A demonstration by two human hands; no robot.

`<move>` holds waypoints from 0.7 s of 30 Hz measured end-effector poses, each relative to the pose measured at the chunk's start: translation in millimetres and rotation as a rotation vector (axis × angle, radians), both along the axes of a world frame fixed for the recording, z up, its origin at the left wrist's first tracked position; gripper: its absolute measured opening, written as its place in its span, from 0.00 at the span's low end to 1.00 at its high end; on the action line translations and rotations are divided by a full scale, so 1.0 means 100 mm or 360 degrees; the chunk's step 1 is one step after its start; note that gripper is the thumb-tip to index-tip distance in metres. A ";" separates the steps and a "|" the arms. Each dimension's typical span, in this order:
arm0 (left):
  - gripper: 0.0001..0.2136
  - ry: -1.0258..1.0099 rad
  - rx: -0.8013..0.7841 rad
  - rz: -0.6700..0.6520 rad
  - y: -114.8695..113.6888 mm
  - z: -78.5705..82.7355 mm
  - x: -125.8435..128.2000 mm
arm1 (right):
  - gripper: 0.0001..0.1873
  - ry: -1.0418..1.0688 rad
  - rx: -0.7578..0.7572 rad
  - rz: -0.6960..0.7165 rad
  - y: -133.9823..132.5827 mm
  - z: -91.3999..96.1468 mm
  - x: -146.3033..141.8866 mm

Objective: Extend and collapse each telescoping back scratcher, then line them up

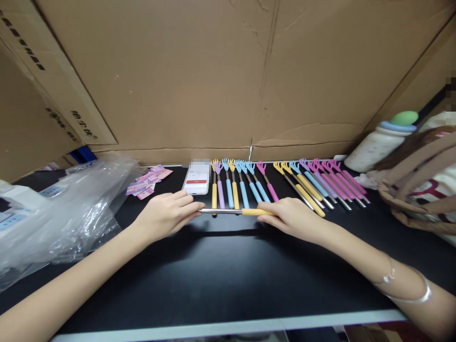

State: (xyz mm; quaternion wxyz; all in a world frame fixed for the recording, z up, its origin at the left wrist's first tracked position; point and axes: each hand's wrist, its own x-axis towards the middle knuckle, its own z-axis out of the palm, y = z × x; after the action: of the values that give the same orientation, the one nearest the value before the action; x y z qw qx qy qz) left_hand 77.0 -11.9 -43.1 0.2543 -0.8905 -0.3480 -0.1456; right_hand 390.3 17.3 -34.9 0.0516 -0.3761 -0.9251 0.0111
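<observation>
A telescopic back scratcher [224, 211] with a metal rod and yellow grip is held level above the black table, between both hands. My left hand [170, 213] pinches the left end of its rod; the tip there is hidden by the fingers. Wrapped round the yellow grip at the other end is my right hand [290, 218]. Just beyond the hands lies a row of back scratchers [230, 192] with yellow, purple, blue and pink grips. To the right, a second group of back scratchers [342, 183] lies close together, some with their metal rods drawn out below the grips.
A phone [196, 178] and several pink-purple cards [147, 180] lie behind my left hand. Clear plastic bags [81, 209] cover the left side. A white bottle [379, 147] and a fabric bag [423, 185] stand at right. A cardboard wall [199, 80] closes off the back.
</observation>
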 end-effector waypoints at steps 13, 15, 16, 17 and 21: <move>0.15 -0.0436 -0.1386 0.0142 -0.18 0.12 0.17 | 0.21 0.0036 0.0611 0.0241 0.04 0.03 0.07; 0.15 -0.0376 -0.1396 0.0156 -0.18 0.10 0.17 | 0.22 0.0020 0.0713 0.0262 0.03 0.02 0.06; 0.15 -0.0340 -0.1377 0.0171 -0.18 0.09 0.17 | 0.22 0.0008 0.0765 0.0266 0.03 0.02 0.06; 0.15 -0.0306 -0.1346 0.0188 -0.18 0.08 0.17 | 0.22 -0.0004 0.0808 0.0266 0.02 0.02 0.05; 0.16 -0.0191 -0.1022 0.0232 -0.17 0.03 0.17 | 0.21 -0.0025 0.0883 0.0244 -0.01 0.04 0.04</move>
State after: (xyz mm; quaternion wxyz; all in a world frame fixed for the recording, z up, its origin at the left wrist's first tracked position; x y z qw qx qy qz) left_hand 94.1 -29.2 -40.0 -0.0505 -0.8878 -0.4532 -0.0622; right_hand 394.3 15.9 -30.7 0.1443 -0.2766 -0.9189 -0.2413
